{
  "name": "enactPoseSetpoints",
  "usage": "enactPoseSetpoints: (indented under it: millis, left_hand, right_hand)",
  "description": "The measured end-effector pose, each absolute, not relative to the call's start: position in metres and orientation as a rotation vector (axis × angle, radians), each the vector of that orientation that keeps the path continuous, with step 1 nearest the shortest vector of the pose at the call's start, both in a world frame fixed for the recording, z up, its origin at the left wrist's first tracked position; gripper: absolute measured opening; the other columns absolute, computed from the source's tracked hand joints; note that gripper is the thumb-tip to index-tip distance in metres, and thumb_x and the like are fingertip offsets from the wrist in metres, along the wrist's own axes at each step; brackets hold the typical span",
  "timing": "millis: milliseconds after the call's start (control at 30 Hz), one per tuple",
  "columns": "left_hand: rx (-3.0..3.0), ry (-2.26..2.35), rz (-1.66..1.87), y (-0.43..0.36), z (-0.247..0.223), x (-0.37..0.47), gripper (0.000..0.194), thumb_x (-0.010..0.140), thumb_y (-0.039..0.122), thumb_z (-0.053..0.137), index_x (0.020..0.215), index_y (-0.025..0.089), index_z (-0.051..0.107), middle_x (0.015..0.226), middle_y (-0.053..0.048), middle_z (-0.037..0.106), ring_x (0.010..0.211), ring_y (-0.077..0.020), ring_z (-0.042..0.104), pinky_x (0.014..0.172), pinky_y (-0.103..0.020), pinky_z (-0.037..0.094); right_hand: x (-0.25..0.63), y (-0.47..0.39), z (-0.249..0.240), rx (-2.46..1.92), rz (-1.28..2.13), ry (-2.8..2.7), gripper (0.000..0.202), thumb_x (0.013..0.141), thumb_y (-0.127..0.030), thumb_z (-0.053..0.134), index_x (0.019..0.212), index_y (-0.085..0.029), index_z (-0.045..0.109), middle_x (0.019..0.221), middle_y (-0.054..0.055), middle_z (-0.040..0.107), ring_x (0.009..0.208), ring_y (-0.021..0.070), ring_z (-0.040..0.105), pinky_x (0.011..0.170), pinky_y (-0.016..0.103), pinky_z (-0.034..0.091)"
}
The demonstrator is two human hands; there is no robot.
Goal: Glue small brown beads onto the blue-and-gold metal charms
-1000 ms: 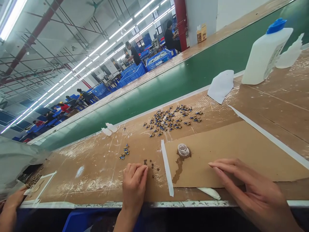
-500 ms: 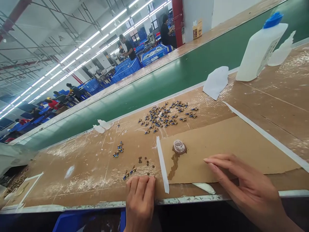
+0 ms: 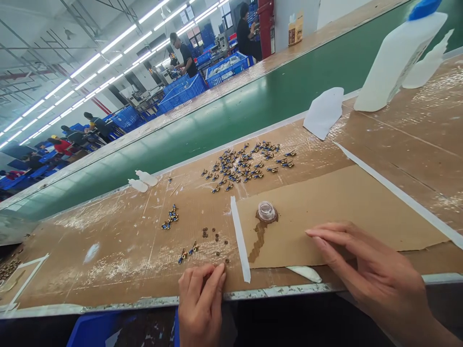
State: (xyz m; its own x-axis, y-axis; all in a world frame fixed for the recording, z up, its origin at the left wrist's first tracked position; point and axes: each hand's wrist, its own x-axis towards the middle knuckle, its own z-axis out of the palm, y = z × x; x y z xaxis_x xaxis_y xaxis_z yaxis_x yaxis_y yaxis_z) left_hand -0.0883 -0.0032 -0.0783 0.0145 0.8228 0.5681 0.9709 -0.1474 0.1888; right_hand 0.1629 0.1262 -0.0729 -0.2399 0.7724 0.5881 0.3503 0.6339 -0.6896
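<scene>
Small blue-and-gold cluster (image 3: 172, 218): it's lying left of centre on the counter (image 3: 119, 241).
Left hand (image 3: 200, 301): I'm curling it at bottom centre beside brown rings (image 3: 217, 237); from here I cannot tell whether it's gripping anything.
Larger blue-and-gold cluster (image 3: 246, 165): it's lying mid-frame.
Clear cup (image 3: 266, 211): it's sitting on cardboard (image 3: 307, 197), right of centre.
Right hand (image 3: 365, 260): I'm holding thumb and forefinger nearly together, lower right; any grip I cannot tell.

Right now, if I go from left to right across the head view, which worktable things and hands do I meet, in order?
Pile of small brown parts, two small white bottles, small cluster of blue-and-gold pieces, left hand, short white tape strip, round clear cup-like piece, right hand.
</scene>
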Motion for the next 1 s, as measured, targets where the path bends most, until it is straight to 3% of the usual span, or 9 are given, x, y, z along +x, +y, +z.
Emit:
enactPoseSetpoints:
  millis: [600,800,1000]
  left_hand:
    - [-1.963,-1.927,-0.905,-0.002,-0.077,-0.074,0.041,0.077,0.004,0.062,0.113,0.024,0.062,0.088,-0.004,0.055,0.077,-0.0153,0.05,0.072,-0.035,0.039]
    - [-1.961,-1.928,-0.863,-0.001,-0.077,-0.076,0.041,0.077,0.005,0.063,0.115,0.02,0.06,0.09,-0.005,0.055,0.082,-0.0165,0.05,0.074,-0.035,0.04]
    - [-1.899,-1.974,-0.941,0.0,-0.08,-0.075,0.038,0.079,0.009,0.061,0.113,0.026,0.062,0.087,-0.003,0.055,0.079,-0.0151,0.05,0.073,-0.034,0.04]
  right_hand:
    - [0.163,0.125,-0.074,-0.964,0.549,-1.852,0.016,0.084,-0.021,0.057,0.098,-0.027,0.063,0.092,-0.001,0.062,0.084,0.0104,0.061,0.072,0.021,0.047]
    - [0.162,0.125,-0.073,-0.951,0.55,-1.858,0.016,0.084,-0.02,0.057,0.097,-0.026,0.063,0.092,-0.001,0.063,0.085,0.0118,0.061,0.072,0.023,0.047]
    - [0.162,0.124,-0.07,-0.977,0.514,-1.874,0.015,0.084,-0.019,0.057,0.095,-0.026,0.063,0.091,-0.001,0.063,0.082,0.0115,0.061,0.072,0.023,0.046]
